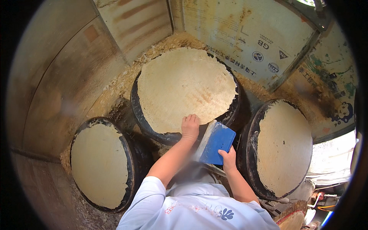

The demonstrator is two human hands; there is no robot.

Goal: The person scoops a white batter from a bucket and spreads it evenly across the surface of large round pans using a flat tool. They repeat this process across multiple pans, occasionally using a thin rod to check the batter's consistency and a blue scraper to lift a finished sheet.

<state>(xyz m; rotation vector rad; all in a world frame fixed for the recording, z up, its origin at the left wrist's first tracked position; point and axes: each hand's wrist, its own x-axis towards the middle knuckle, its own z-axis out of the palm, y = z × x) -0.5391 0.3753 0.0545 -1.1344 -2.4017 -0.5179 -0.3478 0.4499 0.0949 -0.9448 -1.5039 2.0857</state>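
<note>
Three round dark griddles stand around me, each covered with a thin pale sheet of flatbread or batter. On the middle griddle the sheet has ragged edges and a few browned streaks. My left hand rests its fingers on the near edge of that sheet. In my right hand is a blue flat scraper, its long edge coated with pale batter, held tilted beside the middle griddle's near right rim. The left griddle's sheet and the right griddle's sheet look smooth, with dark rim showing around them.
Curved panels and a printed, stained metal panel stand behind the griddles. Dry pale flakes are heaped between panels and griddles. Pipes and a straw-coloured brush-like or woven item lie at the lower right.
</note>
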